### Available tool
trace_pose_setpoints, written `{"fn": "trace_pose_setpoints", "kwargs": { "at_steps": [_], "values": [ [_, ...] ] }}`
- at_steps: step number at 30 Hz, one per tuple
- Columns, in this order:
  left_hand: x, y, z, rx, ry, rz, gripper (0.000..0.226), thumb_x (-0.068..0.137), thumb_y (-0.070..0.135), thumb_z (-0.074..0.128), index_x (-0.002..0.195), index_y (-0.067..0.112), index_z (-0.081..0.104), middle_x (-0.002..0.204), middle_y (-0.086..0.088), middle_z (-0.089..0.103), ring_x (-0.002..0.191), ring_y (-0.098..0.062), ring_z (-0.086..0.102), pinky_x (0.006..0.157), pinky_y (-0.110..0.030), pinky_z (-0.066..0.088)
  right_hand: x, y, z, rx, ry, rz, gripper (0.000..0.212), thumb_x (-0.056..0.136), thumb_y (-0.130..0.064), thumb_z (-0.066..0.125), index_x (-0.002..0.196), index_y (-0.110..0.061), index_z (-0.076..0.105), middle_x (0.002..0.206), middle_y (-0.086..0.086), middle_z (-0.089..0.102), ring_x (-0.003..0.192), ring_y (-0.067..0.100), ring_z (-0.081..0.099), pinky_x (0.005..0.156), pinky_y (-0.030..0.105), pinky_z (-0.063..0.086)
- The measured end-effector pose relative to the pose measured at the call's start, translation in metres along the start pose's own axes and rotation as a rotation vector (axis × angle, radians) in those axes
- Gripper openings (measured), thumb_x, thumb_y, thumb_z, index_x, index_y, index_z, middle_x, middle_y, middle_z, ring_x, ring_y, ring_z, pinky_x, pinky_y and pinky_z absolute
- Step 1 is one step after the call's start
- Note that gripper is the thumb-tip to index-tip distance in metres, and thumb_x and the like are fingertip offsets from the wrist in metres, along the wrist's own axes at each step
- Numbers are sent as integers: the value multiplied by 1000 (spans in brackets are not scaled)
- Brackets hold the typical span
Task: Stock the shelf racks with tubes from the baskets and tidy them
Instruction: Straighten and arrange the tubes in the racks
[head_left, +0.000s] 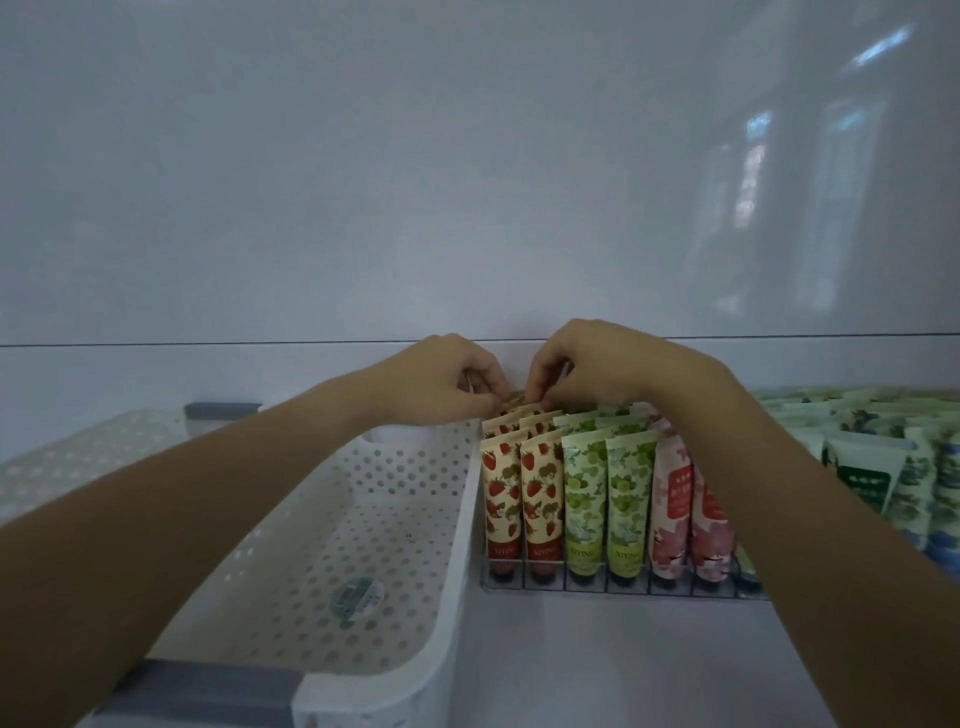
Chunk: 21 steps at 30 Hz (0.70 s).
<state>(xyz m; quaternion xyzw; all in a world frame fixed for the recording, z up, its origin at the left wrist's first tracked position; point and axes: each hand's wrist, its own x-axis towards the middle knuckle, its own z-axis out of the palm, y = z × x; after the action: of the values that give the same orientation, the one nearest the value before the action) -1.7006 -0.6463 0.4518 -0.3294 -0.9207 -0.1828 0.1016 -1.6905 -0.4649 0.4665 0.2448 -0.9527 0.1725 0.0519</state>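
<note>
A wire rack (566, 586) on the white shelf holds upright tubes in rows: strawberry tubes (522, 493) at the left, green grape tubes (608, 499) in the middle, pink flower tubes (685, 514) to the right. My left hand (441, 379) and my right hand (587, 364) meet at the back of the strawberry rows. Their fingertips pinch the crimped top of the rearmost strawberry tube (514, 399). An empty white perforated basket (457, 519) stands left of the rack, under my left forearm.
More tubes with green and blue prints (883, 467) fill the shelf at the right, behind my right forearm. A second perforated basket (78, 457) lies at the far left. The glossy white back wall (467, 182) rises just behind the rack.
</note>
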Motion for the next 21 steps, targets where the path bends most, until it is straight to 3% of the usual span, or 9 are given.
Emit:
{"fn": "trace_pose_setpoints", "kwargs": {
  "at_steps": [5,8,14,21],
  "values": [
    [0,1,0,5,-8,6,12,85,19,61,85,31,63,83,9,63,67,-1,54,57,-5,39,-7,13,-16,15,63,42,14,81,-14,68,79,-28,67,81,-15,62,78,0,56,70,17,42],
    [0,2,2,12,48,46,12,88,19,58,95,24,67,86,11,59,68,3,53,59,-2,37,-9,18,-18,1,20,92,14,80,-18,70,74,-29,66,79,-16,62,76,-1,54,72,22,41],
    [-1,11,6,-34,16,151,26,94,14,47,109,17,68,106,4,60,91,-1,52,71,-3,33,-5,13,-12,21,-5,134,15,77,-17,71,73,-30,67,83,-12,66,83,7,59,78,27,47],
    [-1,12,8,6,-10,115,27,95,18,45,112,18,67,110,4,63,93,-6,54,70,-3,33,-9,12,-19,-14,38,102,20,81,-8,66,73,-26,64,73,-12,59,69,1,53,61,17,39]
  ]
}}
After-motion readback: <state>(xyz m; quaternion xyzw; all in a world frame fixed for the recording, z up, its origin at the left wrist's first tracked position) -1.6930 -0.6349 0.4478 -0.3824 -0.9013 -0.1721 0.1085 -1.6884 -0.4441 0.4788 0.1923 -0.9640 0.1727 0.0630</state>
